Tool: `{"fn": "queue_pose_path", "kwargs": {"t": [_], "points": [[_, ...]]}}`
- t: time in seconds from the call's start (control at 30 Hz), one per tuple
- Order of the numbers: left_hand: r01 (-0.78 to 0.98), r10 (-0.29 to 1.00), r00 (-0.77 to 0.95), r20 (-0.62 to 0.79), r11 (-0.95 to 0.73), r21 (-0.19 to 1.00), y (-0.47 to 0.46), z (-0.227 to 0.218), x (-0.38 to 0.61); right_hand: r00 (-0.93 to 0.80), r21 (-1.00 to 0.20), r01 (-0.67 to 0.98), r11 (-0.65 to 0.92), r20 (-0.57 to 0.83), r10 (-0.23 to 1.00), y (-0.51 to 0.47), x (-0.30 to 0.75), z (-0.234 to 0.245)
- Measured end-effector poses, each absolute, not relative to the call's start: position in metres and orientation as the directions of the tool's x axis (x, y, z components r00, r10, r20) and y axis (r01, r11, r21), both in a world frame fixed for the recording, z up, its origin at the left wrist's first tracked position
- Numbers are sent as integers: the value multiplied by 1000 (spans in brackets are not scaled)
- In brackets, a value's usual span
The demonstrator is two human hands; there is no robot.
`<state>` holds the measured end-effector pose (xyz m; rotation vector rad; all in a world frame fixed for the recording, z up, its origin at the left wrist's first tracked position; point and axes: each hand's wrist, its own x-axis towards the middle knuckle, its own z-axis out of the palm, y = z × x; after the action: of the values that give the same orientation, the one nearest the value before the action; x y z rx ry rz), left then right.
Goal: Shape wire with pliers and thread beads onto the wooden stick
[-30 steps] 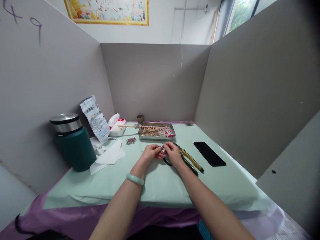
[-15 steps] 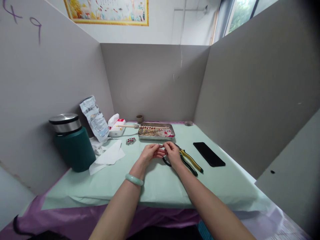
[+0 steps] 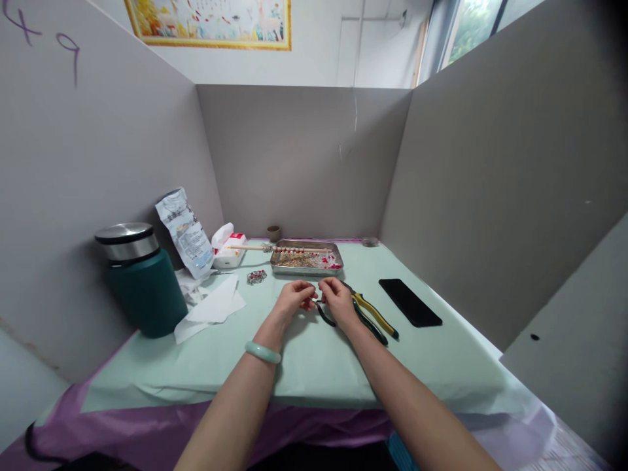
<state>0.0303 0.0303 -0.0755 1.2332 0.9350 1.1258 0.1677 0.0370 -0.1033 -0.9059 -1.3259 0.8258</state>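
My left hand (image 3: 296, 298), below a pale green bangle (image 3: 263, 352), has its thumb and fingertips pinched together. Close beside it on the right, my right hand (image 3: 335, 300) is also closed in a pinch. Whatever is between the fingertips is too small to make out. A dark curved handle (image 3: 326, 316) shows below the gap between the hands, partly hidden by the right one. Pliers with yellow and black handles (image 3: 377, 316) lie just right of my right hand, their front end partly covered. Left of the hands lies a small heap of red and silver beadwork (image 3: 256, 277).
Behind the hands, a metal tray (image 3: 307, 271) holds gold and red beads, with a beaded wooden stick (image 3: 255, 248) across it. A black phone (image 3: 410, 303) lies right. Paper sheets (image 3: 216, 307), a green flask (image 3: 144, 288), a pouch (image 3: 185, 232) and a tissue pack (image 3: 229, 252) stand left.
My hands have moved slightly apart. The left fingers, more spread before, are now curled closer into a pinch, and more of the dark curved handle shows.
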Motion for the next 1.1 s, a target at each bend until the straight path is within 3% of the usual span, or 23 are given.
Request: {"fn": "queue_pose_path", "kwargs": {"t": [0.27, 0.67, 0.83, 1.1], "points": [[-94, 979, 185, 82, -66, 993, 30, -74, 34, 43, -901, 70, 427, 430, 902, 36, 166, -104], [-97, 982, 178, 62, -46, 994, 26, -70, 34, -71, -927, 23, 375, 372, 925, 36, 168, -107], [-102, 984, 168, 66, -49, 994, 26, -70, 33, -45, -953, -41, 301, 303, 952, 34, 168, -104], [-91, 973, 225, 48, -28, 995, 28, -75, 34, 13, -941, -8, 337, 337, 941, 37, 169, -103]]}}
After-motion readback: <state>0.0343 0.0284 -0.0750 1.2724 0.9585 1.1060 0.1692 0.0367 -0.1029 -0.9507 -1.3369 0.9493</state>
